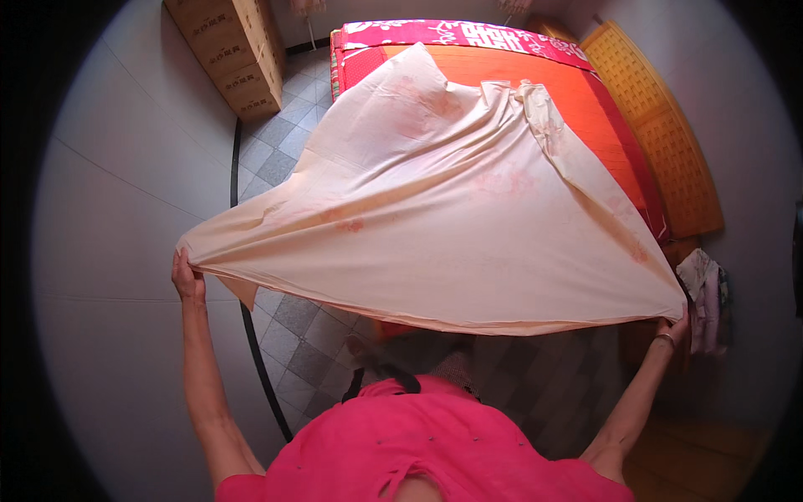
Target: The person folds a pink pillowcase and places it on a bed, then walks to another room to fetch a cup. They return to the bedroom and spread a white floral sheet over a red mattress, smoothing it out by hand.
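A large cream bed sheet (435, 243) with faded pinkish flower patches is stretched wide between my two hands. My left hand (189, 274) grips its corner at the far left, beside the wall, and a small flap hangs below that corner. On the right, my right hand (674, 325) is closed on the opposite corner, close to the wooden furniture. The near edge runs nearly taut from hand to hand. Beyond it, the sheet lies wrinkled over the bed (602, 125), with bunched folds toward the far right. Some fingers are hidden by the cloth.
An orange-red cover and a red patterned strip (468, 35) show on the bed. A yellow wooden headboard (661, 125) stands at right, with folded cloths (707, 293) hanging nearby. Cardboard boxes (234, 54) are stacked far left. Grey checkered tiles (293, 335) cover the floor.
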Action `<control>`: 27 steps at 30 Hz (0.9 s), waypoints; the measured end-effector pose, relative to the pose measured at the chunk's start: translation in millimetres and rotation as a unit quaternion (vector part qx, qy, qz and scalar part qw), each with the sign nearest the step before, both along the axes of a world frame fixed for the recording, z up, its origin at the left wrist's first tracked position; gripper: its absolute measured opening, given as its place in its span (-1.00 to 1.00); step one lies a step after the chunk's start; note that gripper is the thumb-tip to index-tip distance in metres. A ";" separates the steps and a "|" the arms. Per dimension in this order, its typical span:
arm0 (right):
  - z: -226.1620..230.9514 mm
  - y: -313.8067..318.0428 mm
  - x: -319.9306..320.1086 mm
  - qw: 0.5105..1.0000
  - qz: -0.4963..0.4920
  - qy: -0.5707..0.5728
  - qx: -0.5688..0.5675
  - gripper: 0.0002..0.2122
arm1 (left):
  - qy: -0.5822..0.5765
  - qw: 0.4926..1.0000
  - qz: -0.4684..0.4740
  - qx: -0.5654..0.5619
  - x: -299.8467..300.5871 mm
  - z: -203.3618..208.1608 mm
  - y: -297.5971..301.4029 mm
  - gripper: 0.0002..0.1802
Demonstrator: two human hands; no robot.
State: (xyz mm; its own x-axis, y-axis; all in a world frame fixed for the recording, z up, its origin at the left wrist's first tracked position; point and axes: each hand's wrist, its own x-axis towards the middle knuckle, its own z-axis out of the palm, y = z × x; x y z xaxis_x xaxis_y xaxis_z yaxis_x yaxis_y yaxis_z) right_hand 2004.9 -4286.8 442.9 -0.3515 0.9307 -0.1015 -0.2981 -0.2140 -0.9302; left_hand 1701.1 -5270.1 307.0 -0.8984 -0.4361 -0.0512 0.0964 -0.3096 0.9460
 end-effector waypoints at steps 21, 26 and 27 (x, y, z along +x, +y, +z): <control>37.9 -174.4 110.8 0.972 -0.199 -0.027 0.119 -0.59 | 0.062 0.993 -0.025 0.100 -78.7 135.5 -155.4 -0.62; 44.7 -233.7 37.4 0.990 -0.121 -0.009 0.077 -0.57 | 0.040 0.993 -0.101 0.036 -209.9 96.5 -131.7 -0.64; 34.5 -244.5 18.2 0.991 -0.108 0.006 0.084 -0.60 | 0.038 0.992 -0.118 0.025 -245.6 82.5 -126.0 -0.65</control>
